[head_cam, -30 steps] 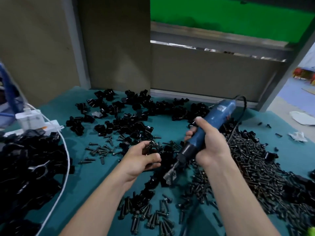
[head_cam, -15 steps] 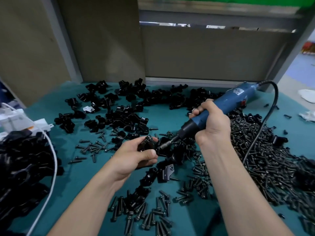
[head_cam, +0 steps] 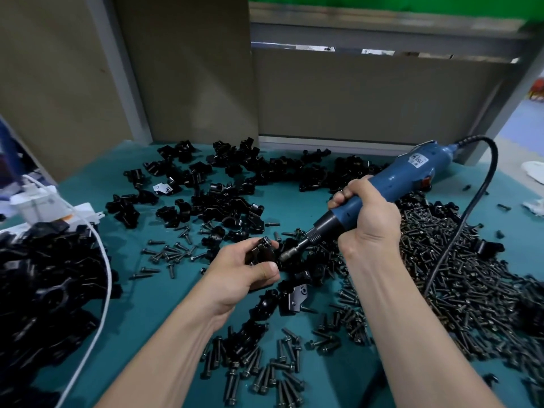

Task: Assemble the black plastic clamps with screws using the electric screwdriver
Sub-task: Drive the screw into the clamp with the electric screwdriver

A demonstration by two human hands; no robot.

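A person's left hand [head_cam: 242, 272] and right hand [head_cam: 371, 214] are bare, as are both forearms [head_cam: 176, 334]; fingernails short and plain.

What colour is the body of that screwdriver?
Blue, with a black nose and a black cord; the head view shows the screwdriver clearly in the right hand.

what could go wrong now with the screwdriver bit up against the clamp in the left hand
1. The electric screwdriver, gripped by the right hand, has its bit at the black clamp pinched in the left hand; a slip could jab the thumb.
2. No fixture holds the black clamp, only fingers, so driving torque might twist it loose.
3. The black cord lies across the screw pile and may snag or drag screws.
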